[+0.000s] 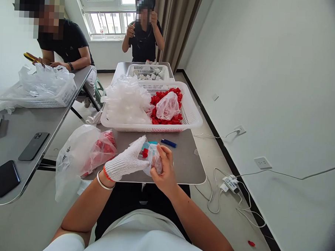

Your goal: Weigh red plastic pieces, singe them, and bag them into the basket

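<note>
My right hand (163, 168) is bare and pinches a crumpled clear plastic bag (154, 157) above the near edge of the table. My left hand (126, 160), in a white knitted glove with a red cuff edge, is beside the bag. Its fingers are stretched out with the thumb apart, and the thumb tip reaches the bag. A small red piece (145, 153) shows between the hands, near a light blue item (152, 142) that is partly covered. On the table just beyond lies a dark blue, lighter-like stick (168, 143).
Ahead stands a white basket (194, 117) with clear bags and red pieces. A plastic sack of red pieces (101, 148) leans at the left. Phones (34, 146) lie on the side table. Cables and a power strip (231, 184) are on the floor at right. Two people sit beyond.
</note>
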Motion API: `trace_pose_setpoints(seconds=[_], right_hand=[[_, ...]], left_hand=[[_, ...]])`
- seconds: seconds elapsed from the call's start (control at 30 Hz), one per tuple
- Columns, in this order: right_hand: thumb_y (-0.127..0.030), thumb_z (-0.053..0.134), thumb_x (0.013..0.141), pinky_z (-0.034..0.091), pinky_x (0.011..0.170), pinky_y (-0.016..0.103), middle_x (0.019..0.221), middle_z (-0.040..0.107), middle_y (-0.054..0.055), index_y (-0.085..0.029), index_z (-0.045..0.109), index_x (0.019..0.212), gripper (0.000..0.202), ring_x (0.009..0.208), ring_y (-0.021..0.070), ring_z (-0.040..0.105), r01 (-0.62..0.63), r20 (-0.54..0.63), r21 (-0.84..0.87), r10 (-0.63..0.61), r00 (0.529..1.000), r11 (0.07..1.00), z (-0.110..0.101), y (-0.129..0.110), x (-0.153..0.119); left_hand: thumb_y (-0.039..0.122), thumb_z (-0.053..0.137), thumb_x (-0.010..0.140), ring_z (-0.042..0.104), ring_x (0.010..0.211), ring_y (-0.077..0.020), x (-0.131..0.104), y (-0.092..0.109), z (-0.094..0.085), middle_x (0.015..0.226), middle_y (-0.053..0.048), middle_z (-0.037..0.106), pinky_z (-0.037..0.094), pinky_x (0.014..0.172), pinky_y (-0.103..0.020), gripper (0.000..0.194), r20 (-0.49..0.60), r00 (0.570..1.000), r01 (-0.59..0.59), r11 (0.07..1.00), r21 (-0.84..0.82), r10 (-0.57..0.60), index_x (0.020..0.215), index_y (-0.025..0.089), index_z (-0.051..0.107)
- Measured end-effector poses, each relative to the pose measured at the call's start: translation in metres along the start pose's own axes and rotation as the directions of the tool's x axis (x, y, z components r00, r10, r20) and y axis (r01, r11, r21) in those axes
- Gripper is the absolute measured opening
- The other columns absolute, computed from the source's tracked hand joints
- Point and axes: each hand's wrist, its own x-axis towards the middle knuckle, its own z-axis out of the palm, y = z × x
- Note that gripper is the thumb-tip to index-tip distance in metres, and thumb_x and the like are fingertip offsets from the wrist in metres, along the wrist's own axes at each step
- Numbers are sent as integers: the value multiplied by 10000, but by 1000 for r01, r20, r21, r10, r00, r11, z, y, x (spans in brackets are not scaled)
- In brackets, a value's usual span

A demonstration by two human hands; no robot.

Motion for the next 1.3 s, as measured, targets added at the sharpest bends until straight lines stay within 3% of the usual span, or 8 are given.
trace_pose_setpoints(seconds=[0.27, 0.47, 0.57, 0.67, 0.77, 0.97, 1.1, 1.3], right_hand=[[-72, 462, 780, 548, 909, 417, 1327, 408, 94, -350, 367, 1472, 752, 1212, 255, 500, -5, -60, 79, 9, 998, 997, -1, 4, 5], [-96, 482, 781, 570, 766, 383, 1319, 421, 99, -339, 407, 1450, 716, 1030, 226, 574, -17, -119, 99, 29, 992, 995, -3, 10, 7], [-109, 483, 791, 565, 768, 392, 1314, 423, 95, -345, 436, 1425, 678, 1092, 247, 554, -26, -166, 120, 46, 985, 992, -8, 11, 10], [-113, 475, 807, 563, 722, 367, 1303, 421, 101, -336, 448, 1409, 643, 1085, 243, 555, -23, -179, 150, 50, 983, 988, -13, 8, 13], [-110, 465, 840, 554, 720, 352, 1282, 440, 99, -335, 477, 1375, 580, 1077, 233, 554, 10, -133, 195, 17, 991, 981, -17, 4, 13], [-165, 425, 906, 563, 761, 360, 1246, 487, 94, -319, 525, 1312, 446, 1105, 233, 559, 17, -15, 209, -14, 1000, 978, -28, -1, 7], [-310, 564, 885, 542, 904, 432, 1294, 481, 115, -272, 494, 1366, 487, 1184, 271, 534, -47, -10, 56, 48, 999, 997, -36, -8, 12], [-229, 620, 830, 547, 846, 374, 1048, 653, 76, -239, 643, 1028, 199, 959, 228, 645, -87, 205, -4, 86, 975, 996, -36, -22, 24]], left_hand=[[125, 538, 772, 625, 1129, -251, -4, -7, -4, 1360, -152, 565, 522, 998, -396, 749, 208, 976, -102, 973, 208, 57, 1494, 102, 338], [84, 457, 800, 557, 1265, -228, -7, -1, -6, 1389, -97, 570, 458, 1096, -395, 672, 226, 966, -195, 930, 310, 126, 1466, 164, 409], [216, 528, 871, 647, 1096, -211, -12, 5, -9, 1255, -96, 648, 542, 974, -373, 491, -79, 988, -109, 956, 272, 136, 1360, 175, 516], [403, 635, 843, 668, 938, -216, -17, -3, -10, 1093, -84, 686, 557, 888, -397, 456, -461, 887, 138, 945, 297, 16, 1237, 179, 580], [488, 627, 841, 669, 922, -221, -15, -25, -3, 1064, -89, 695, 555, 844, -385, 521, -363, 909, 274, 949, 153, -204, 1259, 183, 571], [358, 621, 848, 651, 896, -173, -3, -33, 12, 1007, -67, 698, 538, 777, -285, 260, -300, 944, 64, 970, -236, -135, 1009, 158, 664], [275, 627, 845, 645, 820, -150, -17, -5, 16, 947, -52, 700, 533, 708, -251, 127, -443, 897, -73, 988, -135, 6, 878, 160, 670], [300, 631, 878, 669, 1015, -227, -41, 9, 20, 1152, -113, 688, 561, 880, -345, 331, -134, 956, -261, 965, 24, 262, 1184, 172, 643]])
